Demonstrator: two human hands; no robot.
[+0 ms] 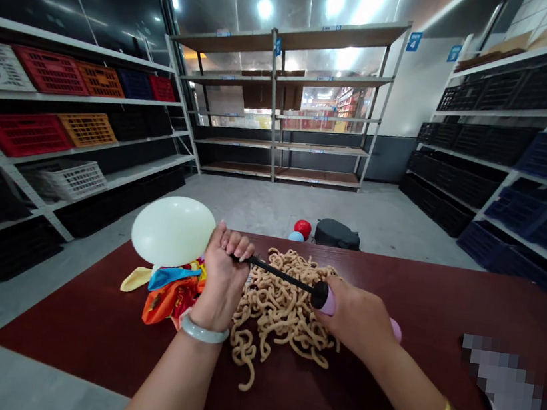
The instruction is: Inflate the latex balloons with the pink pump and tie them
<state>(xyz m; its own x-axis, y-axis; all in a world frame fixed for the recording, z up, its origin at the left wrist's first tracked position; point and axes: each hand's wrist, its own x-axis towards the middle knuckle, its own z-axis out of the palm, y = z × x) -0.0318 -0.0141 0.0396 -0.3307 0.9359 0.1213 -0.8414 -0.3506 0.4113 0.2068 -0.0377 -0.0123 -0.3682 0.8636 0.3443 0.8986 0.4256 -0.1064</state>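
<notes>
My left hand [222,272] is closed around the neck of a pale, partly inflated balloon [173,230] and the black nozzle tip of a hand pump [284,278]. The balloon bulges out to the left of my fist. My right hand [352,316] grips the pump's pink body, with the black shaft stretching between both hands. Under them lies a heap of tan twisted cord [279,317] on the dark red table [394,281].
A pile of flat coloured balloons [169,289] lies left of my left wrist. Beyond the table's far edge on the floor are a red balloon [303,228], a blue one [295,236] and a dark bag [336,234]. Shelves with crates line both sides.
</notes>
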